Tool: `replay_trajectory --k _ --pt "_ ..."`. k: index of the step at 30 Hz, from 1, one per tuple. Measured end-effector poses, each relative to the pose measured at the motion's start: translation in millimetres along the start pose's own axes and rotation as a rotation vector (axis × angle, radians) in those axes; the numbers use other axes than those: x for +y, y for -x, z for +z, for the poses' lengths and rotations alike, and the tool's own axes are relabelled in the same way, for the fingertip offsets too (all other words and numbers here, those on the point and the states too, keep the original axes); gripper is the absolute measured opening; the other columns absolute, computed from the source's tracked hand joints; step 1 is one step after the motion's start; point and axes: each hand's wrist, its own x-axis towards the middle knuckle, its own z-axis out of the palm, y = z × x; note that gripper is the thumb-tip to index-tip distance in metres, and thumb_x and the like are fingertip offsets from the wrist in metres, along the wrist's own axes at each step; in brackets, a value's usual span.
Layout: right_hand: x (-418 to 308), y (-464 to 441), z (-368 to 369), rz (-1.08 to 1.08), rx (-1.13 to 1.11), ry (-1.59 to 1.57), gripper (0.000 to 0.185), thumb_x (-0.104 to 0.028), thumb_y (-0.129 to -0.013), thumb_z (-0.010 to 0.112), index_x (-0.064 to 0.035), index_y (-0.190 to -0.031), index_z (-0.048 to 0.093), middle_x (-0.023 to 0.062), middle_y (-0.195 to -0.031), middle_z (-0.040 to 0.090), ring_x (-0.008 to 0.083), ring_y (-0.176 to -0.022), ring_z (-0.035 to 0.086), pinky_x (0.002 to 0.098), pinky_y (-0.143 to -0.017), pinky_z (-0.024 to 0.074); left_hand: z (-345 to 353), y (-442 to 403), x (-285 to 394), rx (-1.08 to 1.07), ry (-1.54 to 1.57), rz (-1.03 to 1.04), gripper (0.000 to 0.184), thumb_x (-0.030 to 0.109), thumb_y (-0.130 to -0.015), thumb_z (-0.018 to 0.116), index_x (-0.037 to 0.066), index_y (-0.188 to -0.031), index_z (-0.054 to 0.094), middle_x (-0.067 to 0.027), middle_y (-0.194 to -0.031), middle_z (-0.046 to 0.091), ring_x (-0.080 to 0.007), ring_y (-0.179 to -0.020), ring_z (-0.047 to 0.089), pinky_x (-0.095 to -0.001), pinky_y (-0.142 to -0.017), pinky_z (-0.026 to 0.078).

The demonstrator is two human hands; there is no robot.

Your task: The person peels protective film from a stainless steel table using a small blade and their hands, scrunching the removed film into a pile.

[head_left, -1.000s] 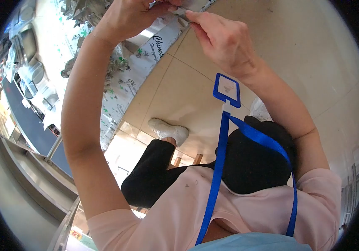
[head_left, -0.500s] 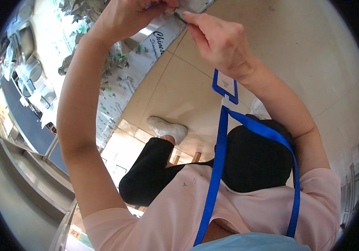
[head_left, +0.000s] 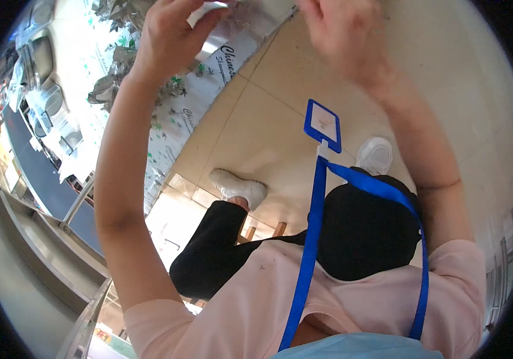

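My left hand (head_left: 173, 36) is over the table near the top edge of the view, its thumb apart from the fingers. The fingertips are partly cut off by the frame. Shiny clear plastic (head_left: 235, 18) lies beside the thumb; whether the hand touches it I cannot tell. Out past the table's edge, above the floor, is my right hand (head_left: 346, 36), smeared by motion and partly out of frame. Crumpled grey-silver wrappings (head_left: 113, 78) lie on the patterned table cover (head_left: 176, 128) left of my left forearm.
A blue-framed badge (head_left: 323, 125) hangs from a blue lanyard (head_left: 307, 257) in front of me. Metal channels (head_left: 41, 251) run along the lower left. Clear containers (head_left: 50, 102) stand at the far left. Below are tiled floor (head_left: 268, 119) and a wooden stool (head_left: 279, 228).
My hands have drawn apart: the right has moved up and right, away from the table edge, and the left slightly left. The thin dark item between them no longer shows there.
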Motion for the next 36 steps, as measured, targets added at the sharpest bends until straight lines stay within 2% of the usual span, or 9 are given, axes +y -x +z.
replay_trajectory --k 3,5,8,11,15,17,23,30,36 --pt "4.6 -35.0 -16.8 -0.06 -0.049 0.055 0.015 -0.014 -0.078 0.056 0.0011 -0.081 0.055 0.0178 -0.072 0.057 0.0315 -0.068 0.057 0.039 -0.061 0.0443 11.9 16.6 13.4 -0.142 0.075 0.004 0.022 -0.002 -0.072 0.064 0.004 -0.092 0.058 -0.0074 -0.101 0.059 -0.0223 -0.094 0.057 -0.0315 -0.079 0.048" --pt "14.0 -45.9 -15.3 -0.251 -0.006 0.221 0.012 -0.013 -0.077 0.056 -0.001 -0.077 0.057 0.0153 -0.074 0.056 0.0297 -0.071 0.055 0.0375 -0.065 0.0433 13.0 13.0 17.0 -0.147 -0.032 0.046 0.022 -0.003 -0.072 0.062 0.003 -0.092 0.057 -0.0086 -0.098 0.059 -0.024 -0.091 0.058 -0.0308 -0.077 0.048" --pt "1.6 -41.6 -21.0 -0.24 0.092 0.328 0.01 -0.012 -0.075 0.056 -0.0026 -0.071 0.057 0.0115 -0.075 0.052 0.0266 -0.074 0.051 0.0355 -0.068 0.0407 13.7 13.7 16.2 -0.141 -0.048 0.047 0.023 -0.005 -0.07 0.062 0.003 -0.091 0.056 -0.0092 -0.093 0.059 -0.025 -0.087 0.059 -0.0312 -0.073 0.048" --pt "-16.4 -12.1 -8.1 -0.255 -0.06 0.107 0.009 -0.012 -0.07 0.058 -0.0029 -0.069 0.056 0.0102 -0.073 0.05 0.0251 -0.074 0.048 0.035 -0.067 0.0386 16.2 13.9 15.8 -0.099 -0.06 0.031 0.023 -0.007 -0.069 0.062 0.003 -0.089 0.055 -0.0092 -0.087 0.06 -0.0254 -0.081 0.059 -0.0313 -0.068 0.048" --pt "-35.2 0.6 4.0 -0.171 -0.064 0.152 0.01 -0.014 -0.068 0.059 -0.0041 -0.07 0.057 0.0083 -0.07 0.05 0.0229 -0.07 0.049 0.0334 -0.063 0.0392 24.8 25.9 17.6 0.015 -0.074 -0.069 0.024 -0.008 -0.067 0.062 0.004 -0.086 0.052 -0.0086 -0.082 0.06 -0.0251 -0.074 0.06 -0.0304 -0.063 0.049" --pt "-36.9 3.4 13.8 -0.156 -0.031 0.139 0.009 -0.012 -0.07 0.063 -0.006 -0.076 0.059 0.0051 -0.068 0.052 0.0211 -0.064 0.051 0.0317 -0.058 0.0403 26.7 30.8 19.6 0.053 -0.077 -0.043 0.026 -0.009 -0.066 0.062 0.004 -0.084 0.049 -0.0086 -0.082 0.061 -0.025 -0.073 0.06 -0.0302 -0.063 0.049" --pt "-28.6 19.8 34.0 -0.221 0.045 0.16 0.006 -0.013 -0.061 0.054 -0.0069 -0.06 0.054 0.0043 -0.065 0.05 0.019 -0.068 0.05 0.0322 -0.06 0.0394 32.3 37.1 25.5 0.137 -0.13 0.099 0.031 -0.012 -0.063 0.061 0.006 -0.08 0.043 -0.0088 -0.08 0.061 -0.0248 -0.07 0.06 -0.0297 -0.057 0.049" --pt "-15.8 26.6 34.6 -0.271 0.083 0.038 0.008 -0.013 -0.064 0.058 -0.0073 -0.067 0.055 0.0035 -0.071 0.05 0.02 -0.07 0.049 0.0326 -0.064 0.0389 45.2 50.6 39.5 0.27 -0.187 0.062 0.025 -0.01 -0.066 0.062 0.005 -0.079 0.046 -0.0108 -0.083 0.062 -0.0247 -0.072 0.06 -0.0297 -0.059 0.049" --pt "-30.0 17.1 20.6 -0.228 0.01 0.049 0.012 -0.011 -0.068 0.064 -0.0054 -0.077 0.059 0.0041 -0.076 0.053 0.0214 -0.073 0.049 0.0329 -0.065 0.0395 50.5 48.6 33.4 0.338 -0.168 -0.181 0.026 -0.003 -0.071 0.063 0.003 -0.091 0.048 -0.0105 -0.089 0.062 -0.0259 -0.078 0.06 -0.0324 -0.066 0.048"
